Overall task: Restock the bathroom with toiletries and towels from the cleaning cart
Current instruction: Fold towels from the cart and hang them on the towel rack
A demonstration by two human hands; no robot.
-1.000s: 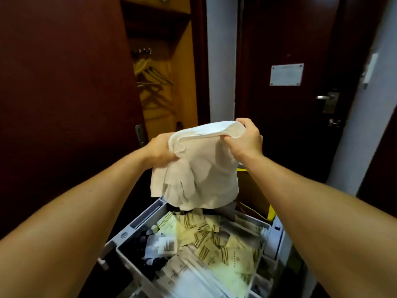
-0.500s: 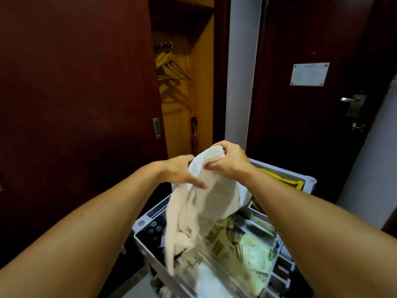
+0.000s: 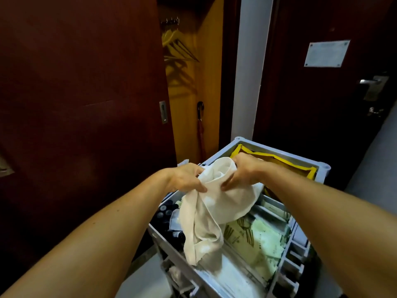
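Dark red-brown panelling fills my view on the left, with a narrow hotel entry beyond it. At the centre, I have a white towel (image 3: pixel 217 209) bunched up and held over the grey cleaning cart (image 3: pixel 279 151), its upper edge gathered between both hands and its loose lower part hanging down into the cart's top tray. My left hand (image 3: pixel 185 179) grips the towel's left side, fingers curled into the cloth with the thumb lying across the front. My right hand (image 3: pixel 243 174) clenches the right side of the same gathered edge, thumb pressing toward the left hand's, so the two hands are nearly touching.

Below the cloth, the tray holds pale green and cream sachets (image 3: pixel 255 237) with dark stripes, spread across its middle and right compartments. Along the tray's left side sits a row of small dark bottles (image 3: pixel 166 211) with round caps, partly covered by the towel. A yellow-edged bag (image 3: pixel 277 158) lines the far compartment, just behind my right hand.

Further out, an open wardrobe niche shows hangers (image 3: pixel 178 48) on a rail and a dark red umbrella (image 3: pixel 200 130) against its back wall. To the right stands a dark door with a white notice plate (image 3: pixel 326 53) and a metal lever handle (image 3: pixel 370 81).
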